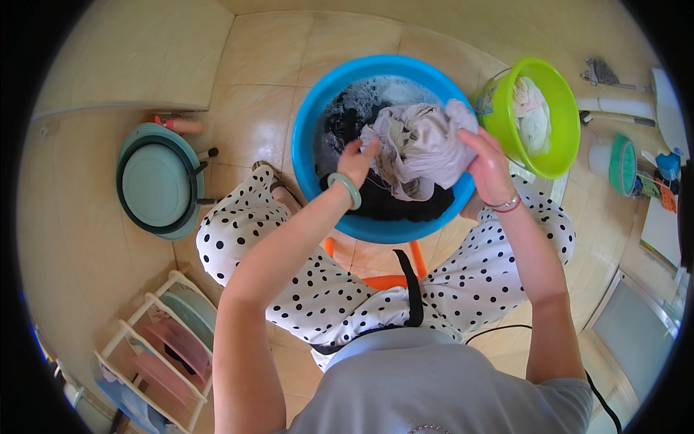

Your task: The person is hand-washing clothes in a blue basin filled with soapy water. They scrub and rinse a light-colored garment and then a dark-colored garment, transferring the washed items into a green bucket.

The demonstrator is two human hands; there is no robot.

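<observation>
A bundled pale grey garment (426, 148) lies wet and crumpled in a large blue basin (303, 166) in front of me. My left hand (355, 165), with a pale green bangle at its wrist, grips the garment's left edge between thumb and fingers. At the opposite side, my right hand (491, 168) holds the bundle, its fingers along the cloth near the basin's right rim. Below the bundle, black clothes (405, 205) sit in the basin. Sudsy water (376, 88) shows at the far side, with more dark fabric at the left.
Touching the basin's right side, a lime green bucket (566, 130) holds white cloth (531, 116). Teal folding basins (155, 184) lean at the left wall. A white rack (137, 336) with several basins stands lower left. Part of an orange stool (387, 281) shows between my legs.
</observation>
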